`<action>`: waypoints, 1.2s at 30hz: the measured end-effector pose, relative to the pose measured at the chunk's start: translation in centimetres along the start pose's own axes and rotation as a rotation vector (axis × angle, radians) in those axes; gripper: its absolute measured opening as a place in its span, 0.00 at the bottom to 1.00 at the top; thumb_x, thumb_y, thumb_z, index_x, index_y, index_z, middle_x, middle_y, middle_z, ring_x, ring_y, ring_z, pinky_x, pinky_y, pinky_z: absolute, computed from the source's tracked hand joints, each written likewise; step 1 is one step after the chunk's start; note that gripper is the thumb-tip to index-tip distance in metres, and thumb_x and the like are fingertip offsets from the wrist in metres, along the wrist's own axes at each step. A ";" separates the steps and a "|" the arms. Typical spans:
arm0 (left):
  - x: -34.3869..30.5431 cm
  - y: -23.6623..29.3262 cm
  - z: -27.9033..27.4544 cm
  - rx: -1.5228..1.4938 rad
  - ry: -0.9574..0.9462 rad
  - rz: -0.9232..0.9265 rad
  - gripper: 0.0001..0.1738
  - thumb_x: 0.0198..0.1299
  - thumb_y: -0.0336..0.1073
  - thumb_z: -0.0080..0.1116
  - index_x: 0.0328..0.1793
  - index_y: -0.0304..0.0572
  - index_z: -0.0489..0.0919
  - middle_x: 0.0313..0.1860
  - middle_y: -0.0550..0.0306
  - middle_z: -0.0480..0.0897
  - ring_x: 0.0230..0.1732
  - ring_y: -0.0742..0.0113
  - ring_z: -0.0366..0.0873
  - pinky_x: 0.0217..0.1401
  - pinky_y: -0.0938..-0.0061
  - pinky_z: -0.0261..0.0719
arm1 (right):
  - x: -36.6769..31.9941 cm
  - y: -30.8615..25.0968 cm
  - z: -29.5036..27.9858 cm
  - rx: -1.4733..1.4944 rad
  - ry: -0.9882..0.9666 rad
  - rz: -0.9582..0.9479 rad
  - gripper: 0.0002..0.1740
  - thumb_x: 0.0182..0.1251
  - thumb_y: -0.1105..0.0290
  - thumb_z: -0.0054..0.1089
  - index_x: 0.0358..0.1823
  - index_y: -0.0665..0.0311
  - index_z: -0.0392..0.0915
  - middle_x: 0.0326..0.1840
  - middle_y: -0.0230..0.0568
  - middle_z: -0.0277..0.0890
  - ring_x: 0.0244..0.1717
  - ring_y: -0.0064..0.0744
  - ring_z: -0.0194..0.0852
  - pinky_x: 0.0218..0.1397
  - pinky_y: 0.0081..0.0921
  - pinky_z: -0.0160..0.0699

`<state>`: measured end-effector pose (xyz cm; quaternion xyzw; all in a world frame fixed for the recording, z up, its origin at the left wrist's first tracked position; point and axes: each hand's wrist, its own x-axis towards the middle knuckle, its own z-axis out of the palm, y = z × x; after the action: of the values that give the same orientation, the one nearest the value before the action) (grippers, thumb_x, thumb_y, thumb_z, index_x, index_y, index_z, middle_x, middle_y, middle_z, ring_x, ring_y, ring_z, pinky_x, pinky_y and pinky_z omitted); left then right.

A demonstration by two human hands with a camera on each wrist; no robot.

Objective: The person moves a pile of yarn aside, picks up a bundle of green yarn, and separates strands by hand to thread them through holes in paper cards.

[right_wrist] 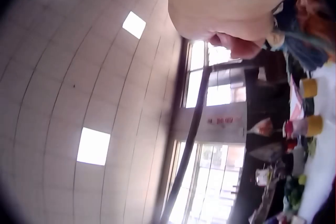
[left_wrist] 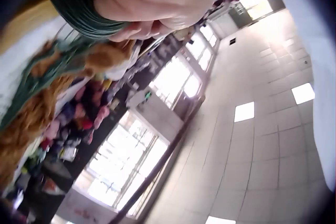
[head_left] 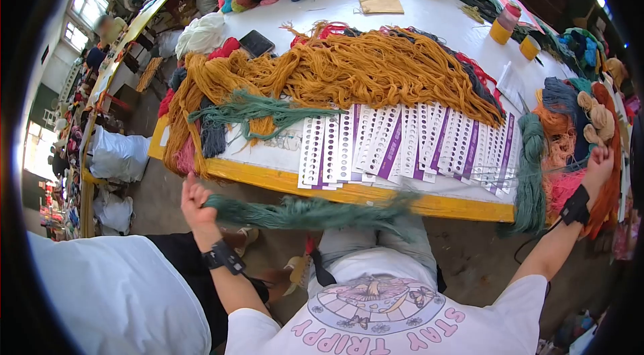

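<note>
My left hand (head_left: 199, 206) is at the table's front left edge, with a dark green yarn skein (head_left: 302, 213) looped round it and the fingers curled on the loop. In the left wrist view the green yarn (left_wrist: 79, 11) wraps the hand tightly. The skein stretches right in front of my lap, its far end blurred. Out at the right, my raised right hand (head_left: 599, 167) has curled fingers pinching thin green strands (head_left: 563, 169) that run leftward. Below those strands, another green skein (head_left: 530, 174) hangs over the table's edge.
Mustard yarn (head_left: 376, 63) is heaped across the table, with loose green yarn (head_left: 261, 113) at its left. Punched white and purple cards (head_left: 382, 147) line the front. Scissors (head_left: 524, 103) lie by the hanging skein. Another person (head_left: 114, 294) is close on my left.
</note>
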<state>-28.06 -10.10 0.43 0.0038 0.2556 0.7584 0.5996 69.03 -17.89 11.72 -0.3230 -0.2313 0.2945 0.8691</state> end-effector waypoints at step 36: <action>-15.0 -25.5 14.9 0.995 -0.608 -0.369 0.15 0.61 0.43 0.52 0.38 0.40 0.82 0.22 0.69 0.74 0.20 0.84 0.61 0.20 0.88 0.57 | -35.6 20.0 28.8 -0.353 -0.551 0.598 0.06 0.60 0.71 0.57 0.31 0.68 0.75 0.22 0.28 0.72 0.22 0.12 0.65 0.26 0.12 0.63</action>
<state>3.92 -14.24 7.93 0.4554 0.3929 0.3965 0.6936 19.09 -16.82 9.91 -0.4285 -0.3976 0.5640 0.5833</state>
